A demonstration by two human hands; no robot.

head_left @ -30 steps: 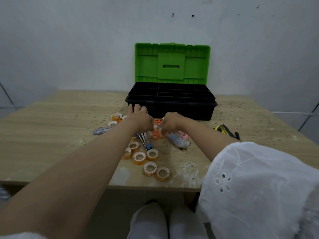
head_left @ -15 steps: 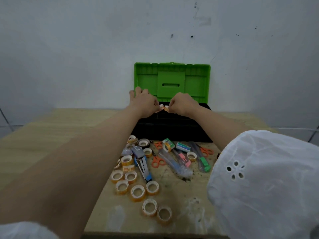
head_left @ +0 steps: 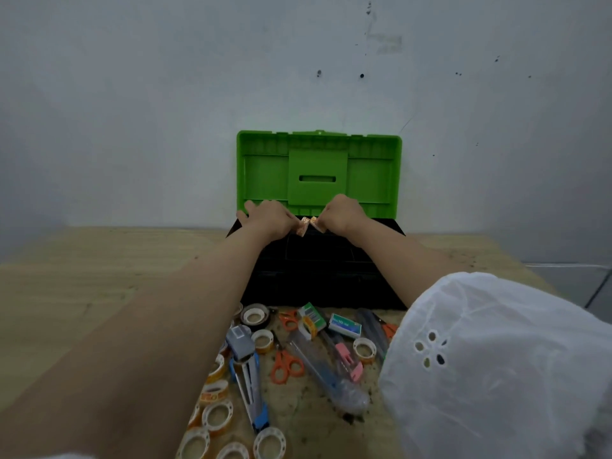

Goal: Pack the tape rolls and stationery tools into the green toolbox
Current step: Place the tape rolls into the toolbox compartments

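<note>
Both hands have lifted off the pile (head_left: 284, 362) & now hover over the green toolbox (head_left: 318, 170). Left hand (head_left: 265, 217) fingers pinch a tape roll (head_left: 302, 227); right hand (head_left: 341, 215) pinches a second roll (head_left: 317, 223) (the two touch). Lower each flat into a compartment, then let go. The rest wait on the table (head_left: 99, 276).

Head camera looks forward and down across the table (head_left: 99, 276) — toward the toolbox (head_left: 265, 173).

The left hand (head_left: 266, 216) is pinching a small tape roll (head_left: 302, 226) and the right hand (head_left: 341, 214) is pinching a second tape roll (head_left: 315, 223), side by side above the open green toolbox (head_left: 265, 173); orange scissors (head_left: 286, 363) and loose rolls (head_left: 217, 417) are lying on the desk (head_left: 99, 276)
</note>
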